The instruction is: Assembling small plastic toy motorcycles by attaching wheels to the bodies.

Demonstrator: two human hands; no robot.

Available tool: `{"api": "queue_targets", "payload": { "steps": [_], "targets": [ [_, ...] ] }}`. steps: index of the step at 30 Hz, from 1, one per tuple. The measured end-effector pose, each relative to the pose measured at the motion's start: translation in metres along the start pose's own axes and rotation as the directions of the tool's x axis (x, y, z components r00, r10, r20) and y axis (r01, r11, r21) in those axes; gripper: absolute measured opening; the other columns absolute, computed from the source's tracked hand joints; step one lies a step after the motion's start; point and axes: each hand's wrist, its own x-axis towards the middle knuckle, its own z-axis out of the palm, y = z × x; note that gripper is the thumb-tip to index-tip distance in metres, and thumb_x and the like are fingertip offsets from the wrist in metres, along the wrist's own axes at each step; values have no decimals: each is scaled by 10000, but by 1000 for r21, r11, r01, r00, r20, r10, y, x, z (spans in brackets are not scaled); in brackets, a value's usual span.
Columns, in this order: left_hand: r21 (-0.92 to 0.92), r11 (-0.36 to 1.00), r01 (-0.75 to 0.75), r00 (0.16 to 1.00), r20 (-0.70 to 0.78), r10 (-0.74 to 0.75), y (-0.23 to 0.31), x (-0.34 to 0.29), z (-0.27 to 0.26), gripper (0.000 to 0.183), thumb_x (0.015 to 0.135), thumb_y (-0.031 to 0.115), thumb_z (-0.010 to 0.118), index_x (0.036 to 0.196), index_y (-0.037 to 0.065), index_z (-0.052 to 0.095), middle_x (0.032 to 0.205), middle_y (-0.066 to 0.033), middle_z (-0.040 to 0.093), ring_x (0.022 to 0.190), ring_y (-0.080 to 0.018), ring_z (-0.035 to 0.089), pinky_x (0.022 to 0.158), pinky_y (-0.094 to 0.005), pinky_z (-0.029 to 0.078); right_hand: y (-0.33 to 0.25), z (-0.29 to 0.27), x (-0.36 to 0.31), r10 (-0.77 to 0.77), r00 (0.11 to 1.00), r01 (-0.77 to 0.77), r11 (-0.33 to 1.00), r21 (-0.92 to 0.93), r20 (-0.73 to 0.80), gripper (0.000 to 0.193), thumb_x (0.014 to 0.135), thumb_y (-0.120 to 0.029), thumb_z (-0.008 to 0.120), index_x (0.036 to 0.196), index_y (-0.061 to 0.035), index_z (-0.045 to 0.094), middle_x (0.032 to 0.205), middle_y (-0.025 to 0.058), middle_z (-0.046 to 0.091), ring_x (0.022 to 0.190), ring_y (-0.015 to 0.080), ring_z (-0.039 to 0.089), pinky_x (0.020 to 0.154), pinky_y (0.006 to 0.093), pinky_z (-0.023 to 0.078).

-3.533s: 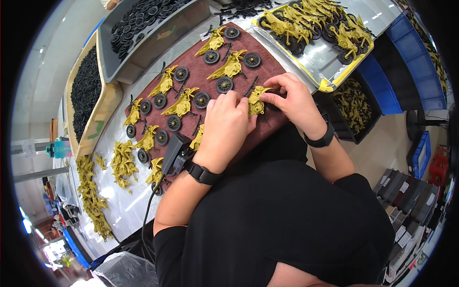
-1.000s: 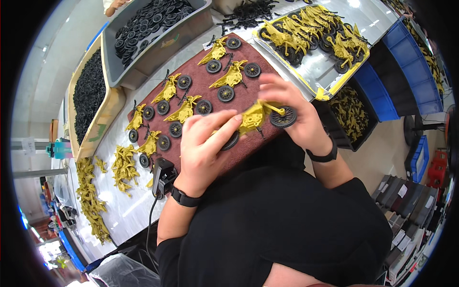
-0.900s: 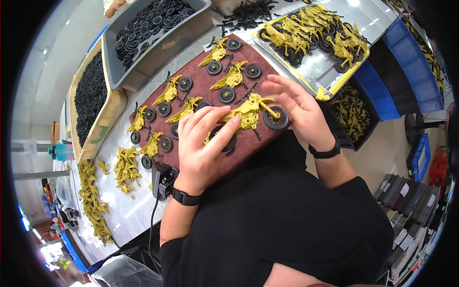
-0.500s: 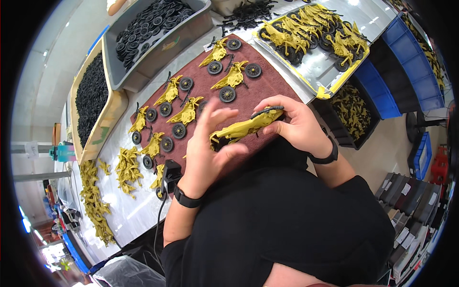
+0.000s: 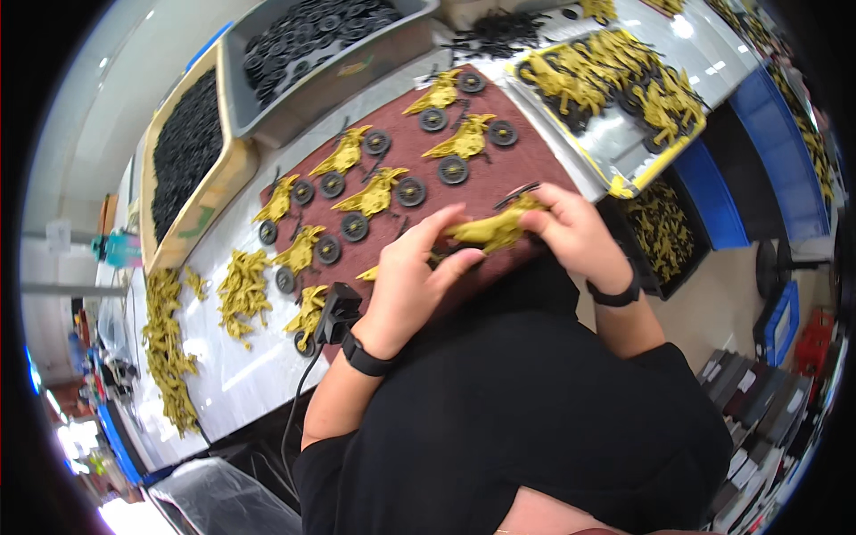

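Note:
Over the near edge of a maroon cloth (image 5: 392, 254) I hold a yellow toy motorcycle body (image 5: 489, 232) with both hands. My right hand (image 5: 575, 234) pinches its right end, where a thin black part (image 5: 515, 194) shows along the far side. My left hand (image 5: 417, 272) closes thumb and fingers around the left end, hiding some of it. Dark parts show beneath the body, too blurred to tell. Beyond my hands, several yellow motorcycle bodies (image 5: 367, 192) lie on the cloth, each beside loose black wheels (image 5: 453, 170).
A grey bin of black wheels (image 5: 343, 71) and a cream bin of small black parts (image 5: 230, 134) stand at the far left. Yellow pieces (image 5: 242, 290) lie in piles at left. A yellow-edged tray (image 5: 615, 185) of motorcycles is at right. A cabled black device (image 5: 339, 312) sits by my left wrist.
My left hand has gone from spread fingers to closed around the body's left end. The body has turned somewhat in my hands. The whole view has shifted slightly.

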Motion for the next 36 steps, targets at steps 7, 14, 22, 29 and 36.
{"api": "queue_targets", "payload": {
  "steps": [7,14,22,29,36],
  "targets": [
    [199,972,-122,937,-300,179,-11,-33,-59,358,806,-34,652,1155,32,608,1007,-77,678,870,-145,639,748,-258,491,13,-17,17,113,969,-191,907,-375,-221,267,885,-216,630,1010,9,560,954,157,618,854,243,621,757,348,490],
    [700,619,356,825,-547,144,-81,-109,-170,236,778,24,658,1012,31,632,973,-128,628,918,-305,582,820,-389,454,-4,6,23,-224,918,-83,697,-712,-327,380,844,-190,675,1142,8,548,1118,183,545,1050,341,531,915,398,423],
    [764,570,302,866,-470,171,-118,-122,-231,227,820,9,590,1045,28,619,1046,-136,621,973,-318,574,842,-393,459,-31,48,40,-274,947,91,727,-681,-166,255,861,-145,644,1077,-17,599,1134,161,548,1068,309,534,898,368,431],
    [777,551,303,944,-325,-60,-129,-94,-246,370,774,213,697,1096,47,620,1036,-124,641,984,-290,594,857,-409,437,-44,72,41,-270,958,142,739,-658,-97,236,867,-136,638,1070,-19,604,1165,150,530,1057,283,553,768,329,529],
    [822,468,326,932,-363,-13,-136,-99,-256,415,722,186,703,1100,32,626,979,-114,639,945,-279,603,844,-415,429,-55,84,45,-348,937,238,688,-686,-24,223,855,-124,645,1043,-9,608,1112,153,569,1037,304,567,850,365,483]
  ]
}}
